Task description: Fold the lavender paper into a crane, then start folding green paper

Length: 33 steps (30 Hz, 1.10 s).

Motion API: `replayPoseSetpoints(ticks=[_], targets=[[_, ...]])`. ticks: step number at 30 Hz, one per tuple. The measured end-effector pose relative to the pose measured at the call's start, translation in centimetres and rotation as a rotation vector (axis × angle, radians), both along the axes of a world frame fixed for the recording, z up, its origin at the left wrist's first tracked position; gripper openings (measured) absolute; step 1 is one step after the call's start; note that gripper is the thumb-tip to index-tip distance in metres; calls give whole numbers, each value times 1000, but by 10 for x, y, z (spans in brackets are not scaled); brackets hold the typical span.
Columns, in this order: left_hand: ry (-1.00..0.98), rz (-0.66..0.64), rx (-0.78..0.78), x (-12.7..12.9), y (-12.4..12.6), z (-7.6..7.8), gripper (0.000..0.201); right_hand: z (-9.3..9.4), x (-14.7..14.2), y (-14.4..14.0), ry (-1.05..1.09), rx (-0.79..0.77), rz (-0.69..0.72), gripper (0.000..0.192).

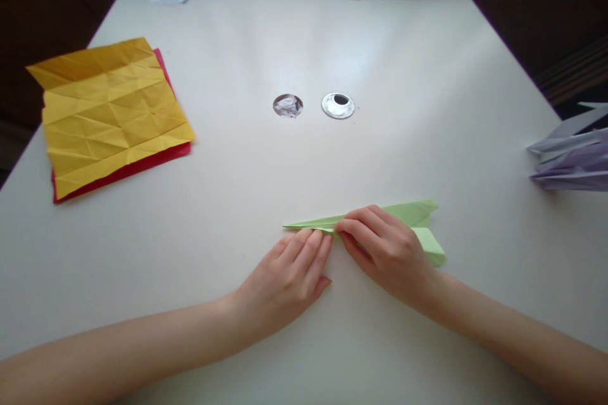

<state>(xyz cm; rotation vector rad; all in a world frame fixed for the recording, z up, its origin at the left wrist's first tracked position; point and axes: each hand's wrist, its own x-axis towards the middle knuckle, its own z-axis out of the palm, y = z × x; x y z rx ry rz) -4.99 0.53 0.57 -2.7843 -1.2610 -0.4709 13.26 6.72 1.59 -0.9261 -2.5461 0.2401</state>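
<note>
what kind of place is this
Probably an office or classroom desk used for paper folding: a pale table with two round cable holes, creased yellow paper over a red sheet, and both hands pressing a folded green paper.

We see the left hand (289,272) and right hand (384,247) pressing flat on a folded green paper (408,214) near the middle of the white desk (304,44), with a creased yellow sheet (111,107) over a red sheet (142,164) far left and folded lilac paper (574,158) at the right edge.
</note>
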Motion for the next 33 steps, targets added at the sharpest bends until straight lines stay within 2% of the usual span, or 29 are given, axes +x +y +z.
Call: replayPoseSetpoints(ticks=[4,8,11,15,25,33], targets=[[-52,-15,-20,-7,1,1,34,-3,1,3,40,-59,21,10],[-239,0,-83,-19,8,5,25,-8,1,1,101,-79,20,9],[-352,52,-167,-21,18,7,21,-10,2,1,124,-86,14,9],[-409,47,-279,-18,30,6,14,-10,2,2,154,-133,-1,9],[-448,177,-469,-14,37,0,17,1,3,5,139,-476,-103,12],[-473,181,-437,-14,35,-2,11,0,1,3,164,-410,-126,10]])
